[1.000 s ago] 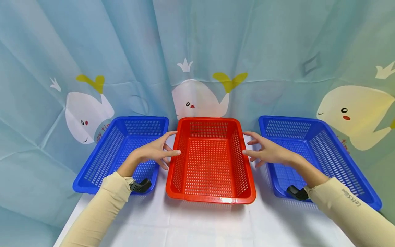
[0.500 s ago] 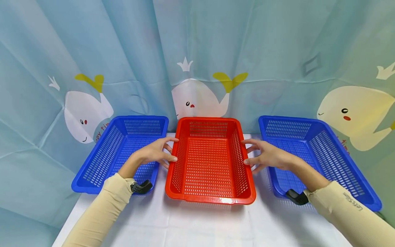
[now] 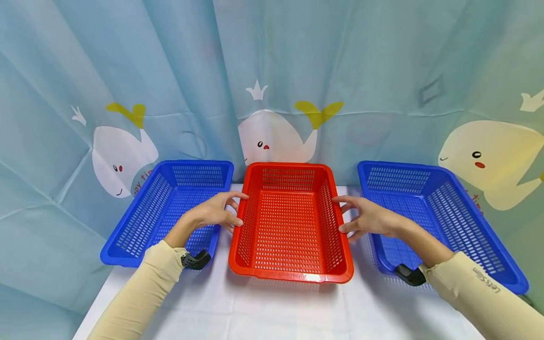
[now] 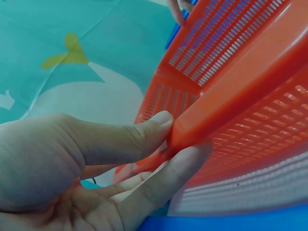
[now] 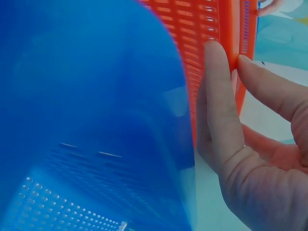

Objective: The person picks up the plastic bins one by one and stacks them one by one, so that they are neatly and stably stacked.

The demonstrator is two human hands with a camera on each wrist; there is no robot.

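Note:
A red plastic basket (image 3: 286,226) with slotted walls stands in the middle of the head view, with nothing inside. My left hand (image 3: 214,210) pinches its left rim; in the left wrist view the thumb lies on the rim's edge and the fingers (image 4: 168,180) reach under it. At the opposite side my right hand (image 3: 374,215) holds the right rim. The right wrist view shows that thumb at the rim and the fingers (image 5: 221,96) against the outer wall. The basket's base seems to stay on the table.
A blue basket (image 3: 108,255) stands to the left, partly behind my left hand and forearm. Another blue basket (image 3: 518,278) stands to the right, under my right forearm. Behind them hangs a whale-print curtain (image 3: 365,56). White cloth (image 3: 289,311) covers the table.
Both hands have come down and toward me along the red basket's sides, and their fingers have closed on its rims. The three baskets have stayed in place.

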